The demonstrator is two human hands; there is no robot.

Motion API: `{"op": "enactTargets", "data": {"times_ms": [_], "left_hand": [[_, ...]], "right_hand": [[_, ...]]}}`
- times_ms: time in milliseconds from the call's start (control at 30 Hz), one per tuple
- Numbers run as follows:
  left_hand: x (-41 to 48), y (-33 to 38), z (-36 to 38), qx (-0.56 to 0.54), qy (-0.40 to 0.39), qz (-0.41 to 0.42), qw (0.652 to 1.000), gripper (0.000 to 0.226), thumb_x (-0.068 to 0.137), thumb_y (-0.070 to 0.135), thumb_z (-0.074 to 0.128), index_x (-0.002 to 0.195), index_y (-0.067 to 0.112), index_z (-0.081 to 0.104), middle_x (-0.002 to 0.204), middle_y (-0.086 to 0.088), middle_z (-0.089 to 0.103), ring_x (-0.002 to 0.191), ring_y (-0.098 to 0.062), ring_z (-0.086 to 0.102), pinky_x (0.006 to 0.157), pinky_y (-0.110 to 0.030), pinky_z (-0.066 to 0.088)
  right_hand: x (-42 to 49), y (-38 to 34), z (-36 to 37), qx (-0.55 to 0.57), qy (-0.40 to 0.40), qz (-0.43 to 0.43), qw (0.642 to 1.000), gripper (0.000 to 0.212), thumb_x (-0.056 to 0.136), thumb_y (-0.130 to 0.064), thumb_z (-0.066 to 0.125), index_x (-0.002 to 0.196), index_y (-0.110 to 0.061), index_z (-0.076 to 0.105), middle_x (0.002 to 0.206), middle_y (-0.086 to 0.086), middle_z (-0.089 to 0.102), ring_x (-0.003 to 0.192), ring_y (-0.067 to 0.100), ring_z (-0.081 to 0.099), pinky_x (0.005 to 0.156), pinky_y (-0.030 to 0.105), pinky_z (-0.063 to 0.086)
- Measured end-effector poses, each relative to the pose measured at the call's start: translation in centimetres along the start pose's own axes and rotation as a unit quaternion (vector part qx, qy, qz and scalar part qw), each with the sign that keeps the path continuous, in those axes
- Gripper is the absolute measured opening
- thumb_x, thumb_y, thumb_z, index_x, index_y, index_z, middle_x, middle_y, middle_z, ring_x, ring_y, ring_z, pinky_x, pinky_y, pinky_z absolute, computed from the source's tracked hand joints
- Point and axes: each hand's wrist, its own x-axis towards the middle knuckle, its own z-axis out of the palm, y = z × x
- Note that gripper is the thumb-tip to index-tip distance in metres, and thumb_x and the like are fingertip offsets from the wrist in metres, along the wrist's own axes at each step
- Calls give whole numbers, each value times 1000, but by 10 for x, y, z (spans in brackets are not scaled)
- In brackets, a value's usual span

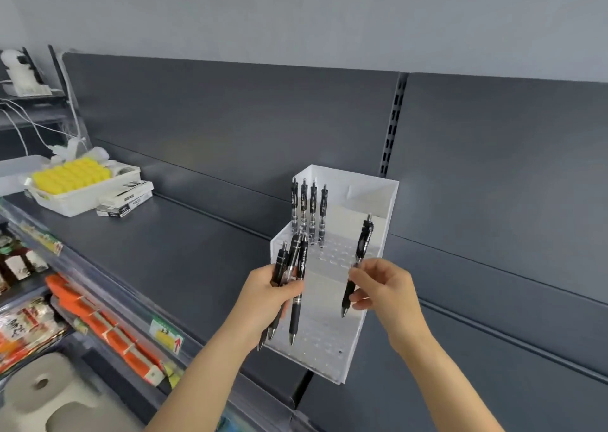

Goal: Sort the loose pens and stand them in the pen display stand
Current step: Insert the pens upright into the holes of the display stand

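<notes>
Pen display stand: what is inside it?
The stand holds four black pens in its back row. Other visible holes are empty; the left hand, right hand and held pens hide some front holes.

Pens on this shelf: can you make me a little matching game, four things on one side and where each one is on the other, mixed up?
Things
1. single pen
2. bundle of pens
3. row of four pens
4. yellow pieces

Places
a. standing at the back of the pen display stand
b. pinched by the right hand
c. in a white tray on the shelf, far left
d. gripped by the left hand

Pairs: 1-b, 2-d, 3-a, 4-c
</notes>
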Motion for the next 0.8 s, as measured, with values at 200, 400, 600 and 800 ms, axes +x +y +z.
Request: {"op": "enactTargets", "data": {"times_ms": [200, 400, 600, 800], "left_hand": [[33, -5, -36, 14, -39, 18, 999, 10, 86, 4, 60, 76, 2, 56, 54, -6, 44, 47, -17, 39, 50, -26, 35], [52, -11, -69, -6, -74, 35, 997, 14, 86, 0, 59, 73, 4, 53, 55, -6, 45, 42, -11, 39, 43, -17, 37], [68, -8, -73, -3, -119, 51, 992, 23, 86, 2, 60, 66, 10, 50, 52, -2, 46, 40, -8, 39, 42, -15, 37], [76, -14, -76, -2, -147, 47, 988, 17, 86, 3, 60, 71, 8, 54, 55, -6, 46, 43, -10, 40, 43, -16, 37]], "right_hand": [[45, -26, 26, -80, 124, -75, 986, 12, 86, -3, 58, 75, -7, 58, 64, 7, 64, 58, 16, 65, 59, 23, 57], [89, -25, 53, -186, 224, -101, 951, 10, 86, -8, 58, 90, -3, 65, 73, 8, 67, 72, 25, 67, 74, 40, 57], [100, -17, 71, -257, 248, -78, 931, 18, 90, -15, 55, 99, -3, 64, 84, 11, 69, 80, 28, 65, 77, 37, 53], [97, -12, 84, -368, 226, -17, 902, 20, 92, -18, 51, 97, -3, 63, 90, 11, 68, 82, 28, 61, 68, 31, 46]]}}
